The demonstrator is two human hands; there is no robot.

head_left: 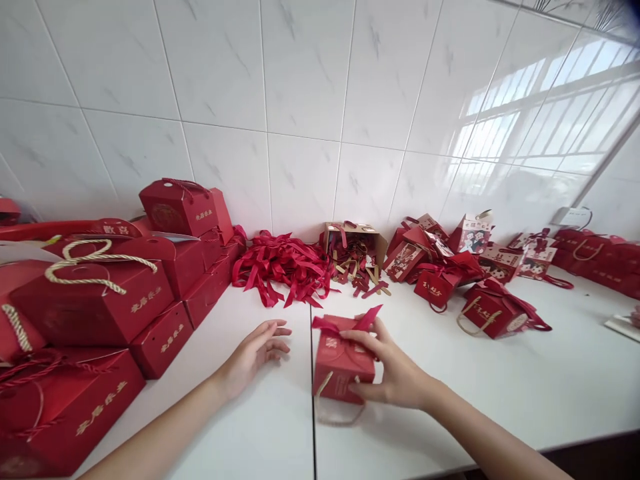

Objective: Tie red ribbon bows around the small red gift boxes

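Observation:
A small red gift box (pixel 340 365) with a red ribbon bow on top and a beige cord handle stands on the white table (pixel 270 427) in front of me. My right hand (pixel 395 370) grips it from the right side, fingers on its top and lower edge. Just left of the box, my left hand (pixel 253 353) hovers over the table with fingers spread and nothing in it.
Large red gift boxes (pixel 90 313) with rope handles are stacked at the left. A heap of red ribbons (pixel 283 267) lies against the tiled wall. Beside it a tipped cardboard box (pixel 355 250) spills tags. Several small gift boxes (pixel 450 267) lie at the right.

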